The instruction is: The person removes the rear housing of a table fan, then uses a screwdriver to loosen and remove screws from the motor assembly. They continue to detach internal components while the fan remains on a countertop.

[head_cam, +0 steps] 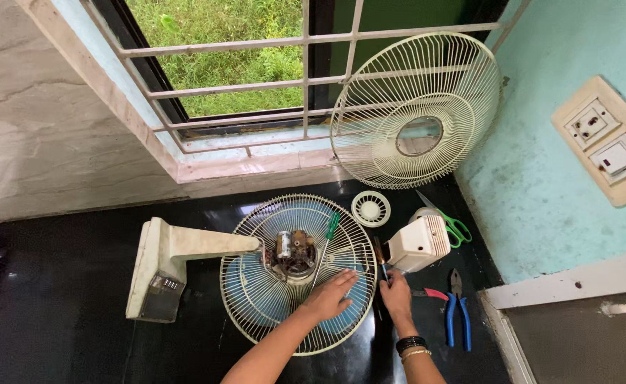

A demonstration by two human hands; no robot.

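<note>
A cream fan lies face up on the black surface, with its rear grille over pale blue blades and its bare motor in the middle. My left hand rests flat on the grille's right side, fingers spread, holding nothing. A green-handled screwdriver lies across the grille just above it. My right hand, with a watch and bangle at the wrist, is closed around a thin dark tool beside the grille's right rim. The cream motor cover stands just above that hand.
The front grille leans against the barred window. A small round cap, green-handled scissors, a red-handled tool and blue-handled pliers lie to the right. The fan's base is at left. A socket panel is on the wall.
</note>
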